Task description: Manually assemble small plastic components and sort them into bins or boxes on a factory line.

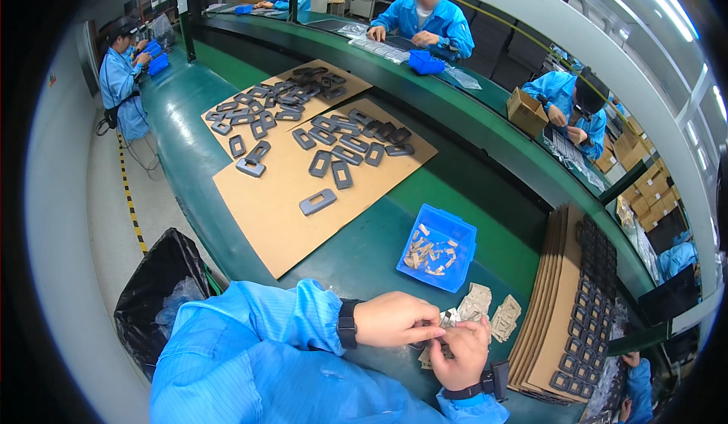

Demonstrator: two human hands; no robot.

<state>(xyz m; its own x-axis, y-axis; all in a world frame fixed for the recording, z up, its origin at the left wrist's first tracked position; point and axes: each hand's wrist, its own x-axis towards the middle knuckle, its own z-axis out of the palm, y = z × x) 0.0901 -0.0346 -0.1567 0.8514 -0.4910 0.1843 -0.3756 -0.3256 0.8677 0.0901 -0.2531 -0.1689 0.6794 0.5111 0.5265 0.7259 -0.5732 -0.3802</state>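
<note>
My left hand and my right hand meet low in the picture, with their fingertips close together. The fingers of both are pinched, and whatever small thing lies between them is hidden. Under and just beyond the fingers lie beige sheets of small die-cut parts, partly covered by the hands. Another such sheet rests to the right. Ahead of my hands stands a blue plastic bin with several small beige pieces loose inside.
Dark grey rectangular frames lie scattered over cardboard sheets on the green bench. At right, cardboard layers stand beside rows of black frames. A black bag sits at left. Co-workers sit across the line.
</note>
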